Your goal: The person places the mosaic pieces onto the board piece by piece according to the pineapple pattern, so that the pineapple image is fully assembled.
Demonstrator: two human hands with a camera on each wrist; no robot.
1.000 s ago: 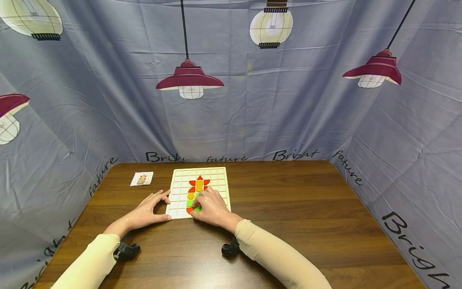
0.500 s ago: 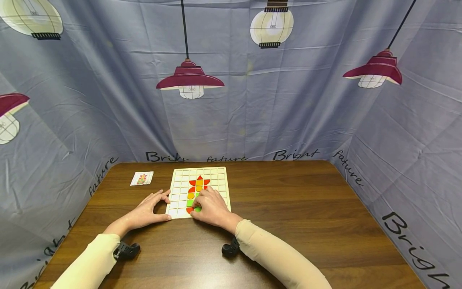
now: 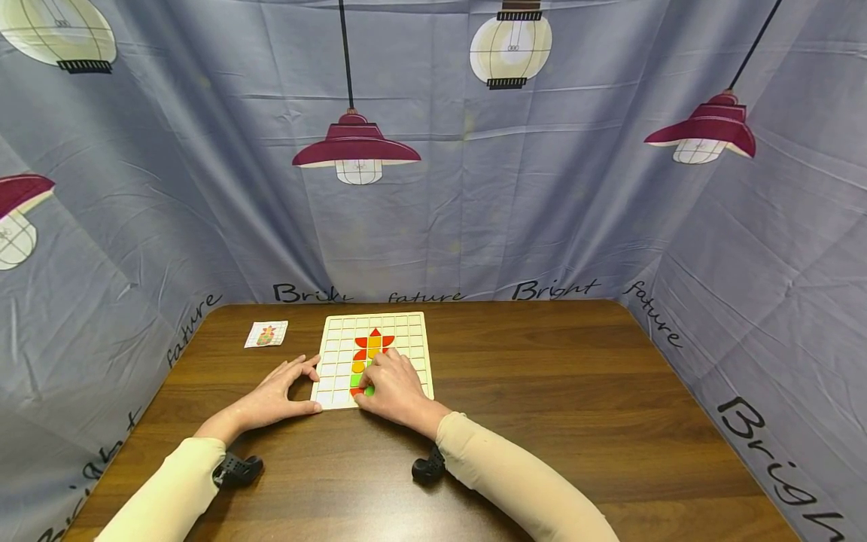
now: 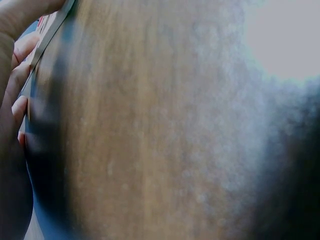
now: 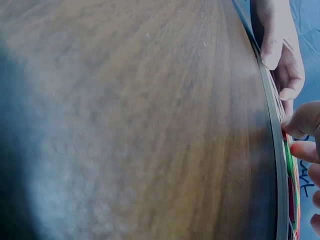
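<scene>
A pale gridded board (image 3: 336,336) lies on the table, bearing flat red, orange and green pieces in a column with petal-like shapes. My left hand (image 3: 274,393) rests at its left side, thumb at the near-left corner and fingers against the edge, the thumb and index well apart. My right hand (image 3: 396,388) is over the lower part of the pattern, its thumb and curled index finger at a red quarter-round piece (image 3: 355,391) in the nearest row. A green piece (image 3: 369,391) shows beside that finger. The hand hides the right part of the pattern.
A small pattern card (image 3: 266,334) with a similar figure lies left of the board. The brown wooden table (image 3: 542,391) meets a blue-grey curtain (image 3: 440,226) printed with lamps. Black wrist cameras (image 3: 237,470) hang under both wrists.
My right hand has shifted very slightly to the left, and its thumb covers more of the red piece. The left hand and the board have stayed in place.
</scene>
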